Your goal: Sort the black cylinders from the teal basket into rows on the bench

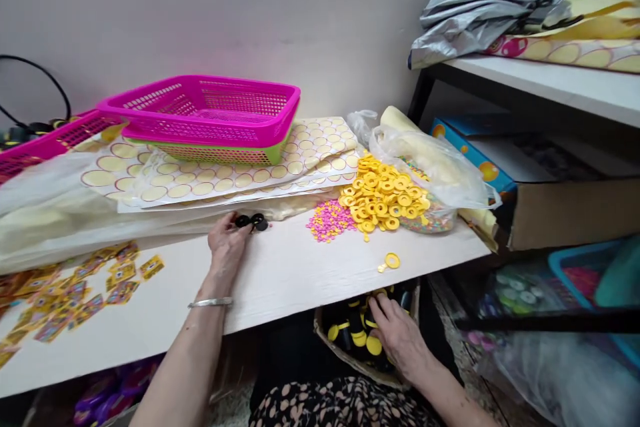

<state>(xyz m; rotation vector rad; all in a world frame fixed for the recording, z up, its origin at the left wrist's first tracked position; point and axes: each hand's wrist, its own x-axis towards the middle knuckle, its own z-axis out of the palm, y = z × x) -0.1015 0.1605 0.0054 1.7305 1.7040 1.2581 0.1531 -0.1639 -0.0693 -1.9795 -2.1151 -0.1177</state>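
Note:
My left hand [227, 241] rests on the white table with its fingers closed around one of a few small black round cups [259, 221]. The others stand just right of its fingertips. Below the table's front edge, my right hand [397, 335] reaches into a cardboard box [360, 368] on my lap. Black cylindrical containers with yellow lids [359, 338] fill that box. My right fingers are curled in among them, and their tips are partly hidden, so what they grip is unclear. A single yellow ring piece [393, 260] lies on the table above the box.
Yellow ring pieces [385, 193] are heaped beside pink and orange beads [330, 220]. Pink baskets [200, 120] sit on sticker sheets [240, 180]. Small gold packets [90, 287] lie at the left. A shelf [550, 80] and an open carton [565, 213] stand at the right.

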